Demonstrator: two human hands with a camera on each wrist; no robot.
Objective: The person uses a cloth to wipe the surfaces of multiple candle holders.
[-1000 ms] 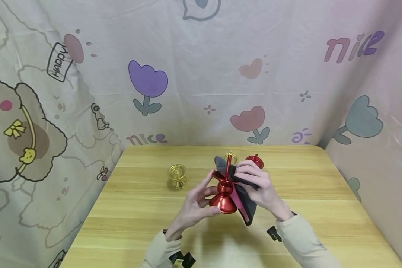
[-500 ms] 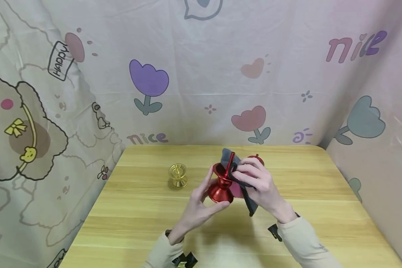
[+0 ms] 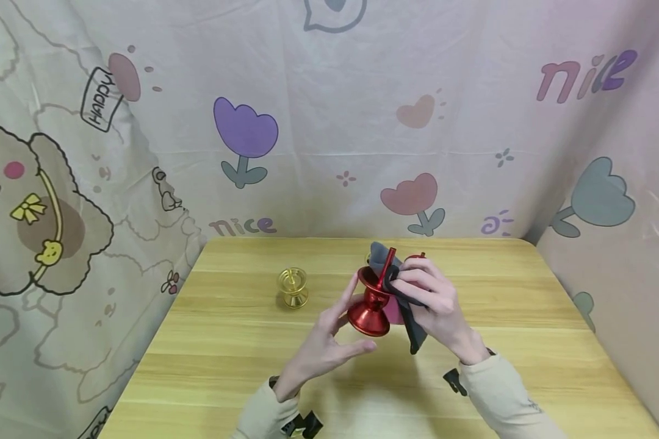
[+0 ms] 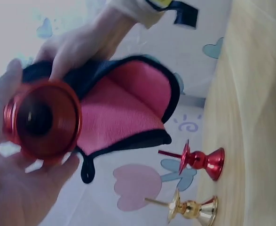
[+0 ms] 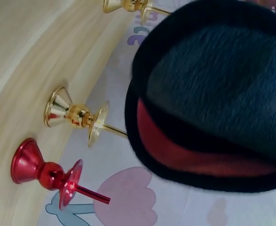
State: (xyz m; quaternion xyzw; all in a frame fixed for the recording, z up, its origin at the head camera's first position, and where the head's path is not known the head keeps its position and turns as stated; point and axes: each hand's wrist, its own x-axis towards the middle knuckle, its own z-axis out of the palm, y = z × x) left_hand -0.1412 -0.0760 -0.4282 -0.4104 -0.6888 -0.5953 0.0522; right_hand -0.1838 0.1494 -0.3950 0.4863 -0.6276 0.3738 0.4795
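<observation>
A shiny red candlestick (image 3: 372,316) is held above the table, its spike leaning right and its round base toward me. My left hand (image 3: 326,344) holds it from the left, fingers around its far side; in the head view the thumb stands apart from the base. My right hand (image 3: 436,302) pinches a grey and pink cloth (image 3: 415,335) with black trim against the dish and spike. In the left wrist view, the candlestick's hollow base (image 4: 65,125) faces the camera, beside the cloth's pink side (image 4: 123,108). Folded cloth (image 5: 222,84) hides the right fingers in the right wrist view.
A gold candlestick (image 3: 293,292) stands on the wooden table (image 3: 225,341), left of my hands. Behind them are a second red candlestick (image 5: 27,162) and another gold candlestick (image 5: 58,108), mostly hidden in the head view. A printed curtain (image 3: 318,122) surrounds the table.
The held candlestick has tilted so its spike leans right, and has shifted slightly up and right. My left thumb has come away from the base. The cloth has moved with the right hand.
</observation>
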